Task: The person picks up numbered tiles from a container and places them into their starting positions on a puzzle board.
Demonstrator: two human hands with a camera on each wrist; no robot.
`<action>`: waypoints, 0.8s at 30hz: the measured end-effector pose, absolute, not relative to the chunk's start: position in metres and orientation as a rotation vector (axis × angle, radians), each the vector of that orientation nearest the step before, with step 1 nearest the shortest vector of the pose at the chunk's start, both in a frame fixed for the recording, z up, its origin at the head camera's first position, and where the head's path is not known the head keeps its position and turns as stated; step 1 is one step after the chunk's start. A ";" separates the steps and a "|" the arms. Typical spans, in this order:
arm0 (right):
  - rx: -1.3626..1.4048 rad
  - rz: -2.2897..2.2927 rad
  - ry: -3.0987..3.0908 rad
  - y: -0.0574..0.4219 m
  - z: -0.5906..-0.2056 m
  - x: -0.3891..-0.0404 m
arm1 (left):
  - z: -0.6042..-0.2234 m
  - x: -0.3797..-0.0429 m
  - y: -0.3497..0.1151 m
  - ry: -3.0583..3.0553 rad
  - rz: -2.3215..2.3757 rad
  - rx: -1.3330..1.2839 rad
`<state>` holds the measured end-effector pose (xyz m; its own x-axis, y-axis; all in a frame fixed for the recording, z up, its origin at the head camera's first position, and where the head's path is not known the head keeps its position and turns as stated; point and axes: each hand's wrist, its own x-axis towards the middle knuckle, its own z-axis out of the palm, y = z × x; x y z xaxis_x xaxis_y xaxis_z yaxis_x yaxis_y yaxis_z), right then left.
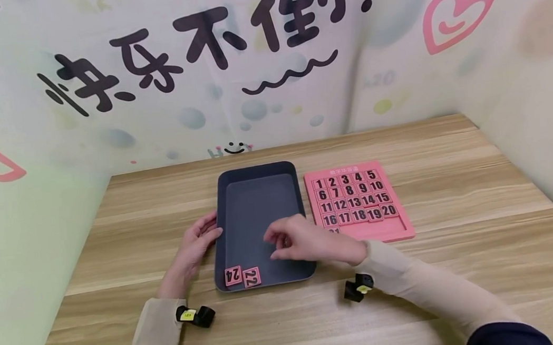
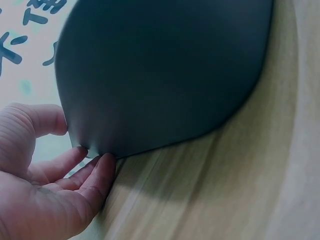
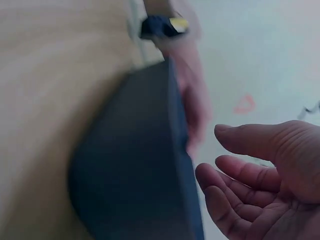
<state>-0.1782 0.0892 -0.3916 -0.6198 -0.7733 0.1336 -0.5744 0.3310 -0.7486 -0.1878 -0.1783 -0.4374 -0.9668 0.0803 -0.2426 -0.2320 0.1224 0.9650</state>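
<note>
A dark shallow tray (image 1: 258, 187) lies on the wooden table. At its left side my left hand (image 1: 196, 244) holds the wall, thumb at the rim and fingertips (image 2: 106, 167) against the outside. My right hand (image 1: 299, 238) hovers over the tray's right half, fingers loosely bent, thumb and fingertips apart with nothing between them. Two pink-edged number tiles, a 24 tile (image 1: 232, 275) and a 22 tile (image 1: 252, 277), lie in the tray's near left corner. Right of the tray is a pink number puzzle board (image 1: 399, 232) with tiles in rows; my right hand partly hides the 21 tile (image 1: 333, 231).
The wooden table (image 1: 154, 201) runs back to a wall (image 1: 159, 121) with printed lettering and drawings. Another wall (image 1: 530, 125) stands along the right edge. Both wrists carry black camera mounts.
</note>
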 end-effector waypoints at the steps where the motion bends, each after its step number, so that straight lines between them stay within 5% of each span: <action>1: -1.231 -1.148 2.334 0.084 -0.394 -0.176 | -0.437 -0.188 -0.178 2.164 1.932 -0.151; 24: -1.235 -0.702 2.524 0.039 -0.422 -0.158 | -0.439 -0.188 -0.180 2.166 1.927 -0.139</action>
